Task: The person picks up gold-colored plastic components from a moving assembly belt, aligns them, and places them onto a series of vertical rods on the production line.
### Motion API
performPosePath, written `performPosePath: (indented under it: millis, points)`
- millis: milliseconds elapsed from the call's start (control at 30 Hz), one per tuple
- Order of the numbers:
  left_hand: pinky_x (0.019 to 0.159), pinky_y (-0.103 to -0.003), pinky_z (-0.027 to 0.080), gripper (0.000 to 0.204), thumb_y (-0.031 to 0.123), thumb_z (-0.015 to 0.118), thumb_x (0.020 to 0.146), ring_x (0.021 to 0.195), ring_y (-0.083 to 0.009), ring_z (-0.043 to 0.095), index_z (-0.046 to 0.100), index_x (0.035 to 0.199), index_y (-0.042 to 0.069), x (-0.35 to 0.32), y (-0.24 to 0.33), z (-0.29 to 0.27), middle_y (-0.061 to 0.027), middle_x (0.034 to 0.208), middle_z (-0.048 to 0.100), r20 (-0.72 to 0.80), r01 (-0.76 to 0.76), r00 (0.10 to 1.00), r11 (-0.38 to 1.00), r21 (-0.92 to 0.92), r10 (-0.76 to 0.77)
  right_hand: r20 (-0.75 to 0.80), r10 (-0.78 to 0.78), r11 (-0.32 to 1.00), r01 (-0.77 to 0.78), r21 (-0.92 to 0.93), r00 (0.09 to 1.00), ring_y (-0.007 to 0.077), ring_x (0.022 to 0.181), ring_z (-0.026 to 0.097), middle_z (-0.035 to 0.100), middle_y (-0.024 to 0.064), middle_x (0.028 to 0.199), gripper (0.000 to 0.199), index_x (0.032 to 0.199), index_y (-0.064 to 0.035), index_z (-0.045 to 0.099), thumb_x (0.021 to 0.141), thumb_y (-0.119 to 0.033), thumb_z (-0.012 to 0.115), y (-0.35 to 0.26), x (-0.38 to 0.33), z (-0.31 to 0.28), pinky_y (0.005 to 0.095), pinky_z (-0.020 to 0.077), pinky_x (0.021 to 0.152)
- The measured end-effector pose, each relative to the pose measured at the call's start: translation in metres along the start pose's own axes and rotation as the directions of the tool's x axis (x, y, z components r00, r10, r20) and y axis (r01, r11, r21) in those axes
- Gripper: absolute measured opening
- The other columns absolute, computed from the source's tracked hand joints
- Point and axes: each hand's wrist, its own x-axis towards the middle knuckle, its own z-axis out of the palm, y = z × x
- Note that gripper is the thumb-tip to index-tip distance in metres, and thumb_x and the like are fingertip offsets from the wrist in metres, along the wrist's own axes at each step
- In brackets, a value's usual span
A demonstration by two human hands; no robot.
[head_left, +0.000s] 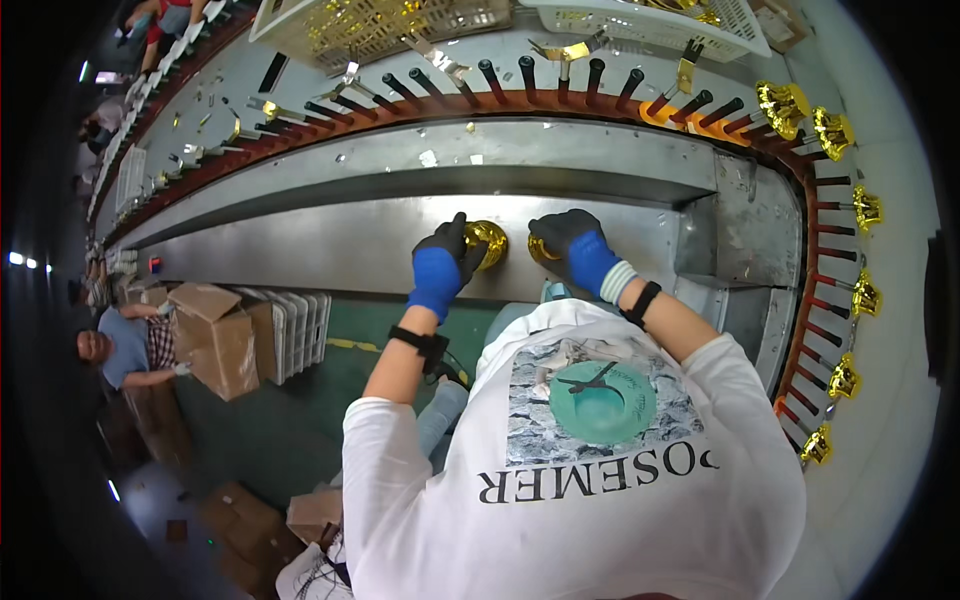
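Note:
Both my hands wear blue gloves with black palms and fingers, and are over the grey metal bench point(330, 245). My left hand point(445, 250) is closed around the side of a shiny gold round piece point(487, 243), whose top shows mirror-like facets. A short gap to the right, my right hand point(572, 243) is curled over a second gold piece point(540, 249). Most of that second piece is hidden under the glove. Both pieces are at or just above the bench surface; I cannot tell if they touch it.
Beyond the bench a curved conveyor track point(520, 100) carries dark upright rods and bends round to my right. Several gold crown-shaped pieces point(782, 108) sit on its rods. Pale crates point(380, 30) stand behind it. At left, a person point(135, 345) handles a cardboard box point(213, 340).

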Motion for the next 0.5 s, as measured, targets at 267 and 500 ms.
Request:
performPosePath:
  millis: [267,500]
  points:
    - [0.095,-0.053,0.057,0.087,0.053,0.081,0.085,0.113,-0.0462,0.07,0.055,0.151,0.002,0.02,-0.034,-0.057,-0.0276,0.138,0.066,-0.122,-0.186,0.971,0.973,0.138,0.203,-0.338,0.106,0.993,-0.115,-0.005,0.935,0.0431,0.13,0.063,0.065,0.0243,0.142,0.075,0.148,-0.0054,0.059,0.083,-0.032,0.086,-0.017,0.025,-0.052,0.0522,0.0489,0.112]
    - [0.078,-0.049,0.06,0.076,0.039,0.085,0.088,0.096,-0.0427,0.074,0.056,0.147,0.001,0.162,0.143,-0.151,-0.0265,0.133,0.067,-0.402,-0.728,0.654,0.677,-0.105,0.641,-0.858,0.024,0.67,-0.645,-0.368,0.514,0.0454,0.131,0.062,0.065,0.0289,0.14,0.071,0.143,-0.0026,0.063,0.091,-0.047,0.081,0.128,0.01,-0.253,0.0528,0.049,0.111]
